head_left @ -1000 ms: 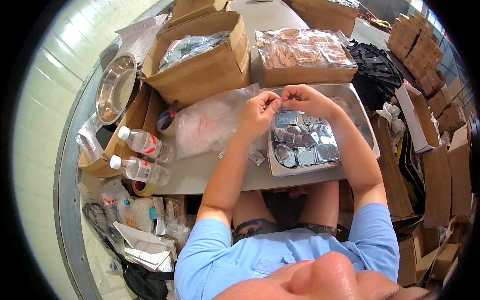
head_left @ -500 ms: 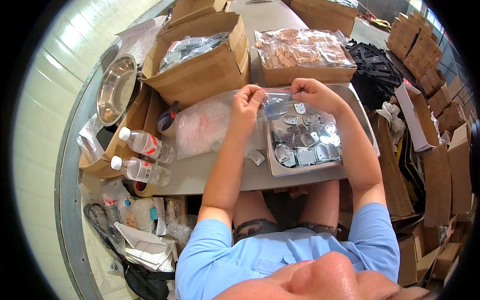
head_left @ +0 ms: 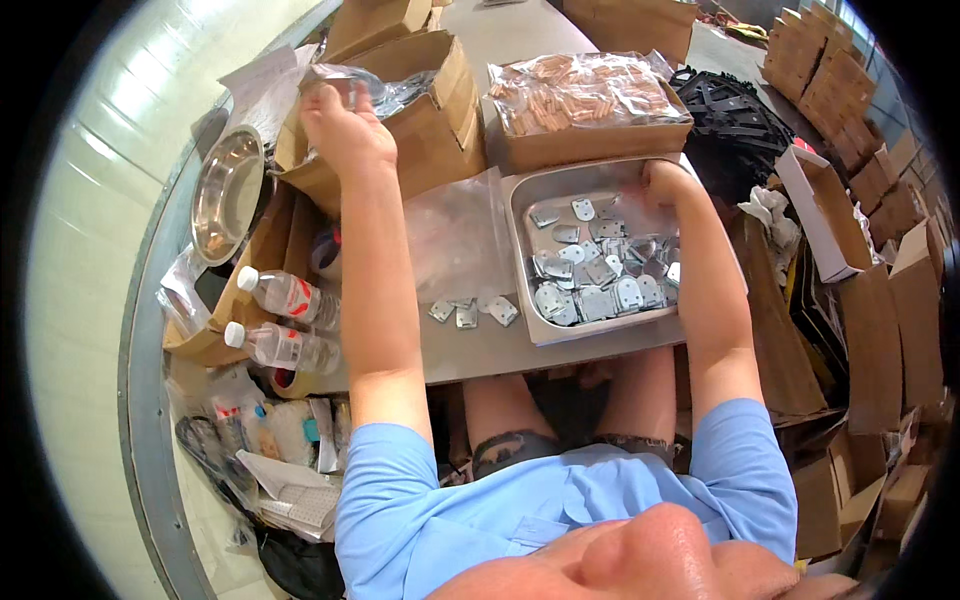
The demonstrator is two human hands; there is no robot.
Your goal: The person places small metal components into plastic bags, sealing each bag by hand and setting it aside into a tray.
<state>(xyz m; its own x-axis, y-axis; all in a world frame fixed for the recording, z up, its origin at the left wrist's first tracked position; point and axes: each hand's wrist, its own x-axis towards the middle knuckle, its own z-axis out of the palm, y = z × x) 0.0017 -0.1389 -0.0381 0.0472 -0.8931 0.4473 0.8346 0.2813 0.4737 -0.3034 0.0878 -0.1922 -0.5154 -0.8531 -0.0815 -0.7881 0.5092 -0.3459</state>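
Note:
My left hand is raised over a cardboard box at the back left, fingers closed on a clear plastic zip bag. More clear bags with grey metal parts lie in that box. At the far right corner of a steel tray, my right hand reaches down inside the rim; its fingers are blurred and partly hidden. Small silvery metal plates, rounded at one end and with holes, fill the tray's middle and near part. Several similar plates lie on the table left of the tray.
Clear plastic bags lie flat left of the tray. Behind it stands a carton of bagged copper-coloured pieces. Two plastic bottles, a steel bowl and tape rolls are at left. Black parts and cartons crowd the right.
My hands, together at the zip bag above the tray before, have parted. The left carried the bag left to the box; the right moved down to the tray's far right corner.

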